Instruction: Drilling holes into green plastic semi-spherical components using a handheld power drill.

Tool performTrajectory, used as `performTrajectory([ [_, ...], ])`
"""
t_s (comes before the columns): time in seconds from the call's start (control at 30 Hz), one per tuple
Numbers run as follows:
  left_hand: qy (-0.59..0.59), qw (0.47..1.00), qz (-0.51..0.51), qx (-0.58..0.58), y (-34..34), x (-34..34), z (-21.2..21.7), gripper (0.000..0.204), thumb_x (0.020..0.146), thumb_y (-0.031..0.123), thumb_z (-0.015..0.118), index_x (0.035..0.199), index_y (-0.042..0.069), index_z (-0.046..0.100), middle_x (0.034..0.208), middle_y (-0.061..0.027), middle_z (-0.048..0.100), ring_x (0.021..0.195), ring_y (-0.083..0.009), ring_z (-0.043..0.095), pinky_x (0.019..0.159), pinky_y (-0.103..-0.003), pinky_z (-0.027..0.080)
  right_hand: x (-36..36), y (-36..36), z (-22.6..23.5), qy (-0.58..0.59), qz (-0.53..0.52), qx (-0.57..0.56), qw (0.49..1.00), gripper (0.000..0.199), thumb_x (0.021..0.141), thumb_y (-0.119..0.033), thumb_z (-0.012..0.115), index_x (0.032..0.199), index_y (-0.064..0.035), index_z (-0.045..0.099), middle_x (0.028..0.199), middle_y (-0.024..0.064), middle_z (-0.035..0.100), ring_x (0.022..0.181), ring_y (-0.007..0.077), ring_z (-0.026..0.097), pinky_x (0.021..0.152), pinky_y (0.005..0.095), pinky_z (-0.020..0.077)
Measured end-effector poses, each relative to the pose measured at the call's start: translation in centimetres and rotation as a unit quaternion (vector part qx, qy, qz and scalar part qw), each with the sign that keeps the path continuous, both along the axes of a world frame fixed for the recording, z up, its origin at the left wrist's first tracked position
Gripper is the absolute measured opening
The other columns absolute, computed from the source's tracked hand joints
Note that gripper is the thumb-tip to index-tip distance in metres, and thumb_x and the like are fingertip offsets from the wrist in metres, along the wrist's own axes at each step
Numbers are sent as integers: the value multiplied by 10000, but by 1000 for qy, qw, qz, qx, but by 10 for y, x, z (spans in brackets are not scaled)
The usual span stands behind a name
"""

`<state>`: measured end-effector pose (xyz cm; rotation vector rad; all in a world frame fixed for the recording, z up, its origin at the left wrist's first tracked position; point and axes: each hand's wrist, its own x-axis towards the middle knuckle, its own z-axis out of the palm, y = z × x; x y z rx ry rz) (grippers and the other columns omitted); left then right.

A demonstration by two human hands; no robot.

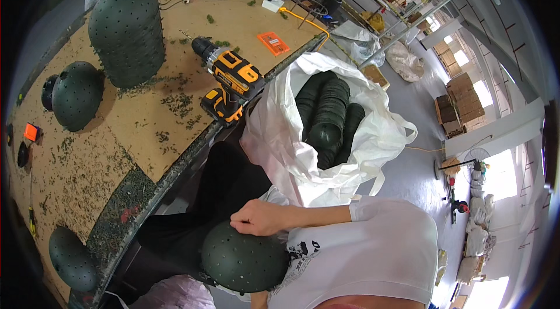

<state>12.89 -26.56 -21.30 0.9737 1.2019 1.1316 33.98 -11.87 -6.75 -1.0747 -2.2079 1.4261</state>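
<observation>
A dark green perforated dome [242,262] rests against my body, over my lap, at the lower middle of the view. My right hand [256,218] reaches across from the right and lies on the dome's upper rim, fingers curled onto it. My left hand is hidden; only a sliver of skin shows under the dome at the bottom edge. My white shirt fills the lower right.
A yellow and black cordless drill [233,78] lies near the workbench edge [175,163]. On the bench, which is strewn with green shavings, are a stack of green domes [127,32] and single domes [76,96] [73,256]. A white sack [280,151] of stacked domes stands to my right.
</observation>
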Motion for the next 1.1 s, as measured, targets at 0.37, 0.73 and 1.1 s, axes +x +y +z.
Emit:
performTrajectory([
  [0.37, 98, 973, 207, -10, -41, -5, 11, 306, 886, 208, 572, 1036, -35, 681, 1010, -120, 696, 912, -202, 647, 820, -353, 501, 3, 20, 26, -56, 66, 88, 992, 319, 954, -313, 582, 756, -66, 543, 620, 173, 560, 595, 394, 577, 538, 471, 439],
  [0.73, -60, 827, 552, -95, -71, -91, 9, 231, 999, 139, 468, 904, -18, 608, 823, -96, 629, 666, -125, 589, 566, -250, 485, -178, 232, 153, 60, -82, 416, 903, 423, 954, -369, 620, 765, -7, 512, 641, 220, 550, 676, 443, 567, 590, 468, 443],
  [1.1, 148, 753, 557, -318, -173, -46, -48, 142, 941, 139, 630, 996, 10, 653, 812, -43, 641, 587, -103, 585, 493, -241, 460, -404, 433, 177, -179, 9, 548, 817, 575, 987, -448, 472, 1006, 94, 662, 1003, 325, 667, 982, 472, 641, 858, 511, 493],
])
